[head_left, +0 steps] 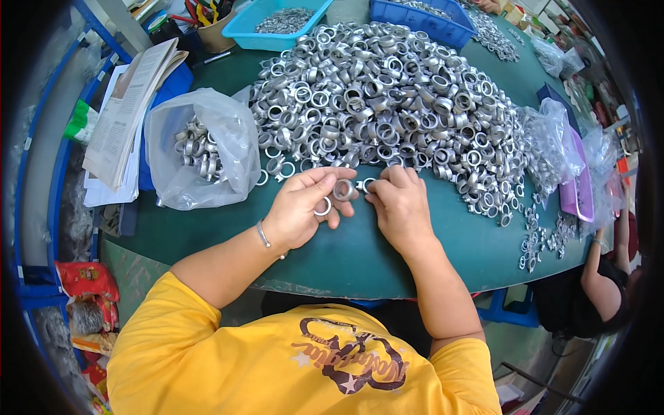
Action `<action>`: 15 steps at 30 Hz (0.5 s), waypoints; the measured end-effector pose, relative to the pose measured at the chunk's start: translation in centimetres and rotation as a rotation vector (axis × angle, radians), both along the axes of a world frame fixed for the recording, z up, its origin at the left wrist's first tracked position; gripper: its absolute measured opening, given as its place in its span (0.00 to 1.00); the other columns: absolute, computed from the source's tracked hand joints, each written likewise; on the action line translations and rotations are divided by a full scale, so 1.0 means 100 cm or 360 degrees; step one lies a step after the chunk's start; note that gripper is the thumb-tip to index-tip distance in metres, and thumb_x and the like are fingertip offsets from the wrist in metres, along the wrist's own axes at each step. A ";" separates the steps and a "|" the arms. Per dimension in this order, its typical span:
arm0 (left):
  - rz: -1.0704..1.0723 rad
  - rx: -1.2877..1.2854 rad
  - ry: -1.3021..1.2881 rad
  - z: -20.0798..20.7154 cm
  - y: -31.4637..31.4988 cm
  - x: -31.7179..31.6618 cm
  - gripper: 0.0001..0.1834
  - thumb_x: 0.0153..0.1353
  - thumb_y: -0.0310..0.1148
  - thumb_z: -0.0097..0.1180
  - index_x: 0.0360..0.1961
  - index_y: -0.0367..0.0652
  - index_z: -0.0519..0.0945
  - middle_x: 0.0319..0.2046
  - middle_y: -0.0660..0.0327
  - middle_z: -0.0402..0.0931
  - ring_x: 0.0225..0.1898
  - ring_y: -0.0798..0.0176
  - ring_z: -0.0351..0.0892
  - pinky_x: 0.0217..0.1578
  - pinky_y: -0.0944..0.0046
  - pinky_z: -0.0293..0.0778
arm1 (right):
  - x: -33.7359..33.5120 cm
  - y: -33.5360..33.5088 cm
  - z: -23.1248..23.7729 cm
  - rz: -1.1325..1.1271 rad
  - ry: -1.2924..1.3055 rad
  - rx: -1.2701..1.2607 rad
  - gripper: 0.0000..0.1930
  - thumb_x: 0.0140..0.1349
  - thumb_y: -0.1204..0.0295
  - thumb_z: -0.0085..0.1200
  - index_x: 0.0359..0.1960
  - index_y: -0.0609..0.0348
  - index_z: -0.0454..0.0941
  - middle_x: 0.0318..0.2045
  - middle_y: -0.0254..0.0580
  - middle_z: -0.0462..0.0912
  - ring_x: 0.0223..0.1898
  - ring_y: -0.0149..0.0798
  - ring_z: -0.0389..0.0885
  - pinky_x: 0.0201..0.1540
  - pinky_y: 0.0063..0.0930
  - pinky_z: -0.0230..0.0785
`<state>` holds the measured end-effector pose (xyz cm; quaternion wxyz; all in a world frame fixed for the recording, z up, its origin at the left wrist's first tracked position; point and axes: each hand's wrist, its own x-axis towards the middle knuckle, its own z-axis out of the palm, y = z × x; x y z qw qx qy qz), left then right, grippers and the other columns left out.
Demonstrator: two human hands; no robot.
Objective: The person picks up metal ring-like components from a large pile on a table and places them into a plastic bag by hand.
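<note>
My left hand (302, 205) is turned palm up over the near side of the table. A metal ring (344, 189) is held at its thumb and fingertips, and a second, thinner ring (323, 207) rests against its fingers. Just to the right, my right hand (402, 206) is closed, its thumb and fingers pinching a small silver ring part (367, 185). The two hands are close together but apart. Right behind them rises a large heap of silver metal rings (387, 97), many with a small lug on the side.
An open clear plastic bag (200, 149) with rings stands at the left, beside papers (128, 117). Blue trays (277, 21) of small parts sit behind the heap. A purple bin (577, 183) and loose small parts (536, 238) lie at the right, near another person's arm (600, 273).
</note>
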<state>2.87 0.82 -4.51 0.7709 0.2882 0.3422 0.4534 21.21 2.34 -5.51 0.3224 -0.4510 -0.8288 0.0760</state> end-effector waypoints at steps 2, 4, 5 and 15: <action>0.0002 0.0019 0.0055 -0.002 -0.001 -0.002 0.16 0.64 0.33 0.40 0.46 0.33 0.71 0.35 0.52 0.75 0.31 0.61 0.78 0.23 0.72 0.73 | 0.002 0.002 -0.002 -0.0001 0.0239 -0.0067 0.07 0.41 0.78 0.58 0.24 0.58 0.75 0.26 0.38 0.72 0.32 0.45 0.70 0.35 0.34 0.62; 0.0033 0.0005 0.0072 0.002 -0.002 -0.002 0.15 0.64 0.34 0.41 0.44 0.34 0.71 0.34 0.54 0.75 0.29 0.62 0.78 0.20 0.73 0.71 | 0.003 0.001 0.000 0.0095 0.0715 -0.0486 0.06 0.47 0.80 0.57 0.26 0.60 0.73 0.25 0.37 0.72 0.28 0.37 0.71 0.32 0.26 0.64; 0.0056 -0.0011 0.0089 0.002 -0.002 -0.001 0.14 0.63 0.34 0.42 0.43 0.35 0.72 0.32 0.55 0.75 0.27 0.64 0.77 0.18 0.74 0.69 | 0.004 -0.001 0.003 0.0120 0.0973 -0.0797 0.05 0.49 0.80 0.56 0.27 0.61 0.73 0.25 0.37 0.72 0.27 0.33 0.71 0.31 0.22 0.64; -0.0067 0.0293 0.0447 0.005 -0.008 -0.001 0.08 0.53 0.30 0.59 0.33 0.39 0.76 0.21 0.66 0.72 0.18 0.78 0.67 0.17 0.79 0.61 | 0.000 -0.003 0.002 0.0586 0.0985 -0.0612 0.06 0.48 0.82 0.57 0.28 0.62 0.73 0.27 0.38 0.75 0.27 0.32 0.72 0.30 0.21 0.66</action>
